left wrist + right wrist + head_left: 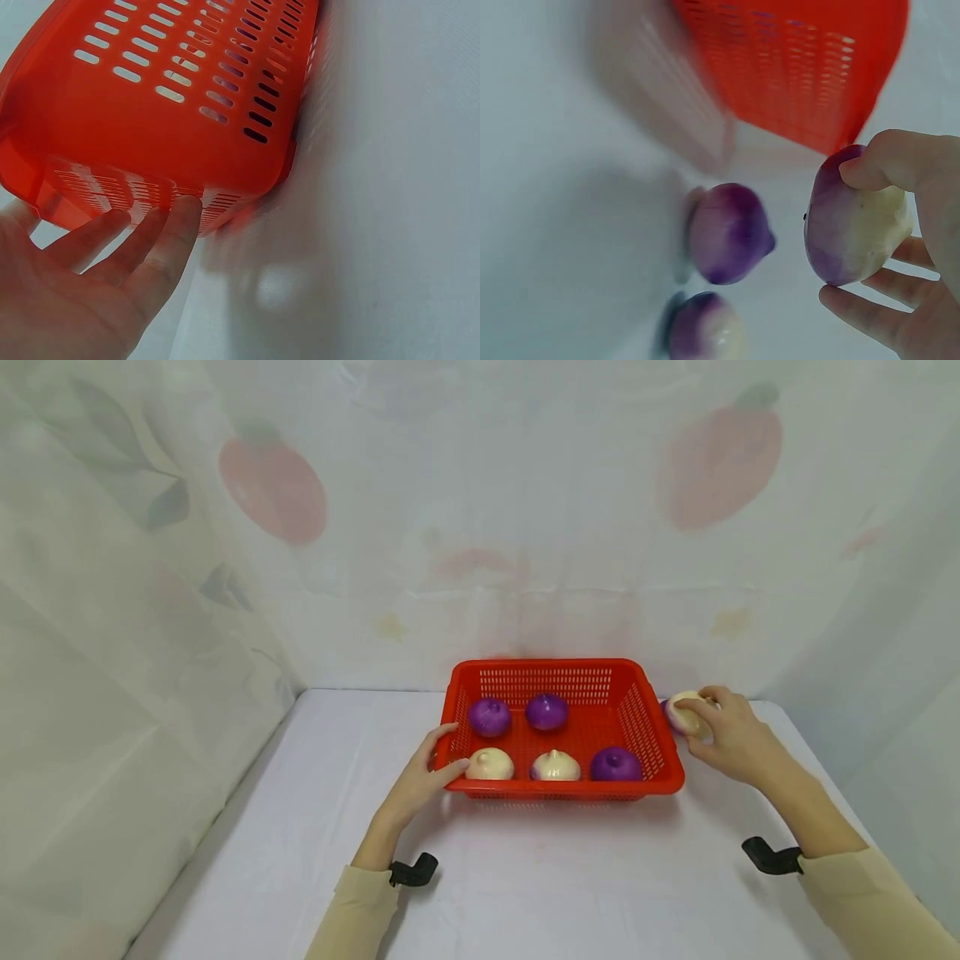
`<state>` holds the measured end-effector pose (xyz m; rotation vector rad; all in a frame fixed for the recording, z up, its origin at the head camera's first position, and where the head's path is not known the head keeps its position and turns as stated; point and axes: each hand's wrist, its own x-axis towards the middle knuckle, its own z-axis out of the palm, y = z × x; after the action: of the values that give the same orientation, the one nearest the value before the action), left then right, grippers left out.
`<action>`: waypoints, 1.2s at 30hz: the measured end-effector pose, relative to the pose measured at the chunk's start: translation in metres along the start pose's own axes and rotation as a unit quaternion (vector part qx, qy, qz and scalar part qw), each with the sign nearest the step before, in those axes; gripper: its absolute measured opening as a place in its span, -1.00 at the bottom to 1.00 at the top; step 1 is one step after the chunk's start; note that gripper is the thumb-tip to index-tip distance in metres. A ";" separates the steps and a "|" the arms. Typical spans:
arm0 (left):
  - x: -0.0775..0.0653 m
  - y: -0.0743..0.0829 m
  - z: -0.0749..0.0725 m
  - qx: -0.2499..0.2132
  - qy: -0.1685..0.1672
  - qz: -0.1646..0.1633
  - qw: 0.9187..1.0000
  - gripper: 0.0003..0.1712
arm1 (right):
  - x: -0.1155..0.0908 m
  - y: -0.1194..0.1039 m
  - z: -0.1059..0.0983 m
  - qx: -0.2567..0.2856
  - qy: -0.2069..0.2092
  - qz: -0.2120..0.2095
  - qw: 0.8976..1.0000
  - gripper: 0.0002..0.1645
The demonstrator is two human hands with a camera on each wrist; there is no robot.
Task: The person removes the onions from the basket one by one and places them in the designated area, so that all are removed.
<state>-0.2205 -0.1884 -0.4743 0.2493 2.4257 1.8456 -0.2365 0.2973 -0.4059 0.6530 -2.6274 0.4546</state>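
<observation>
A red plastic basket (547,787) stands on the table with several purple-and-cream turnips in it, such as a purple one (490,717) and a cream-side-up one (556,766). My left hand (420,777) holds the basket's left end, thumb over the rim; its fingers (161,251) lie against the outer wall in the left wrist view. Just right of the basket, my right hand (731,735) grips a turnip (859,217) between thumb and fingers. Below that turnip, two more turnips (731,234) show in the right wrist view; the hand largely hides them in the head view.
A white cloth covers the table (540,877). Behind it hangs a pale curtain (480,510) with faded fruit prints, and more pale sheeting (97,693) closes off the left side. Black straps (414,869) sit at both wrists.
</observation>
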 end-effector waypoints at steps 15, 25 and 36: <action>-0.001 0.001 -0.001 -0.015 -0.007 -0.005 1.000 -0.18 | -0.023 0.015 0.027 0.009 -0.079 0.043 0.996 -0.43; 0.001 0.000 -0.001 -0.018 -0.010 -0.006 1.000 -0.17 | -0.031 0.020 0.039 0.006 -0.073 0.015 0.997 -0.48; -0.012 0.030 0.001 -0.026 -0.016 -0.016 0.999 -0.27 | -0.034 0.019 0.042 0.008 -0.108 0.044 0.993 -0.44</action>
<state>-0.2060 -0.1814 -0.4458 0.2335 2.3441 1.8738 -0.2303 0.3098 -0.4617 0.6257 -2.8687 0.4540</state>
